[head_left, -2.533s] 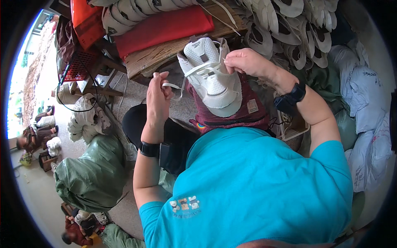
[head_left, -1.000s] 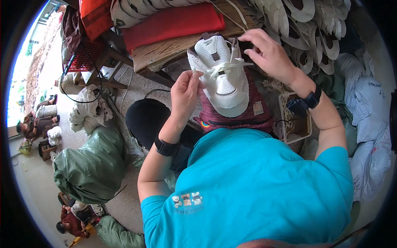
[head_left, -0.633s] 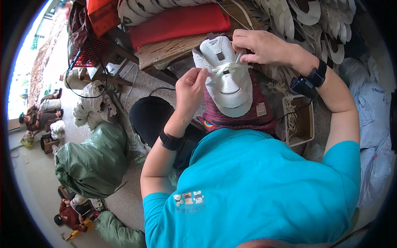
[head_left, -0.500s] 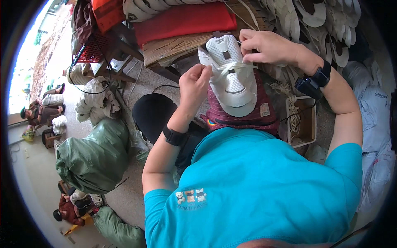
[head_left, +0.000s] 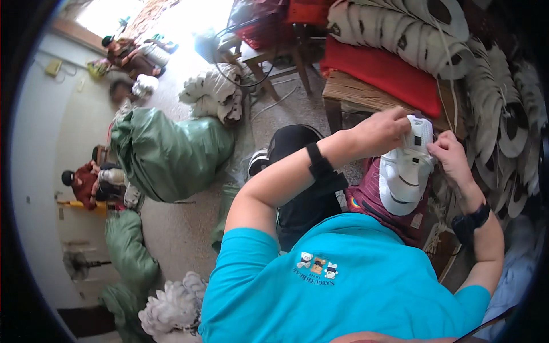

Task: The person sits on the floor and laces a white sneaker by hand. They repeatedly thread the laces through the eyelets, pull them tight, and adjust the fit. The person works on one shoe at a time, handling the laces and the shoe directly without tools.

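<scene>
A white sneaker lies over my lap on a maroon cloth, toe toward me, with its tongue pointing away. White lacing crosses its middle. My left hand is at the left edge of the shoe's opening, its fingers bent together; what they pinch is hidden. On the other side, my right hand pinches a white shoelace close to the eyelets, thumb against forefinger.
Beyond the shoe is a wooden bench bearing a red cloth and a row of white shoe uppers. More uppers hang at the right. A green sack stands on the left. Two people sit farther off.
The view has swung left, so the shoe and bench appear farther right. My left hand has come in over the shoe's left edge; my right hand is lower beside the eyelets.
</scene>
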A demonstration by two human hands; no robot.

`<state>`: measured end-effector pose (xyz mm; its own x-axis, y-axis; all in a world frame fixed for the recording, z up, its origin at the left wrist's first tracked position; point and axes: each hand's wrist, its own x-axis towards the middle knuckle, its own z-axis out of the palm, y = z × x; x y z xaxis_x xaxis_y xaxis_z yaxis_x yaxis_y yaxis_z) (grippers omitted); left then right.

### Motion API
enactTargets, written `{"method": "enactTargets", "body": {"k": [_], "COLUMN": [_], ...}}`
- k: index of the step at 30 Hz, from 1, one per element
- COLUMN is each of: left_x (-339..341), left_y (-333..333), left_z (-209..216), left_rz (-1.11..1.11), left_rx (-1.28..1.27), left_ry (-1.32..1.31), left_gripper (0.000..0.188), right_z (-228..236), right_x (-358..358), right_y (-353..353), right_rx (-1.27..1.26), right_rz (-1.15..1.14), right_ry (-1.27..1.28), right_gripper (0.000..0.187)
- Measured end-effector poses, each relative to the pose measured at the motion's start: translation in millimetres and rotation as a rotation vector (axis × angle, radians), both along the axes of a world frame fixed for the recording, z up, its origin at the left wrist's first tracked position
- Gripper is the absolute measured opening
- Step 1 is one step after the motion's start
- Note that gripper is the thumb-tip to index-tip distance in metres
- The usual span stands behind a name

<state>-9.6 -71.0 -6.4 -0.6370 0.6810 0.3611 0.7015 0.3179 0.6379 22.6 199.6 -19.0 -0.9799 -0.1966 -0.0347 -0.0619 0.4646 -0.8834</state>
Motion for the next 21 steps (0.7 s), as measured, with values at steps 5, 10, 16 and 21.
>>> {"method": "enactTargets", "body": {"k": [5, 10, 16, 21], "left_x": [-18.5, -26.1, 4.1, 27.6], "left_y": [-5.2, 9.5, 18.1, 32.5], "left_z": [-0.9, -21.0, -29.4, 48.7], "left_rz": [-0.040, -0.004, 0.298, -0.054], "left_rx": [-0.190, -0.194, 0.314, 0.849], "left_ry": [-0.028, -0.040, -0.518, -0.845], "left_gripper": [0.022, 0.024, 0.016, 0.022], "right_z": [12.8, 11.2, 23.3, 29.8], "right_x": [5.6, -0.4, 14.3, 13.6], "right_y": [-9.9, -12.6, -8.1, -3.0], "right_rx": [-0.139, -0.215, 0.104, -0.033], "right_rz": [-0.124, -0.196, 0.161, 0.126], "right_ry": [-0.187, -0.259, 0.170, 0.085], "right_gripper": [0.023, 0.025, 0.012, 0.008]}}
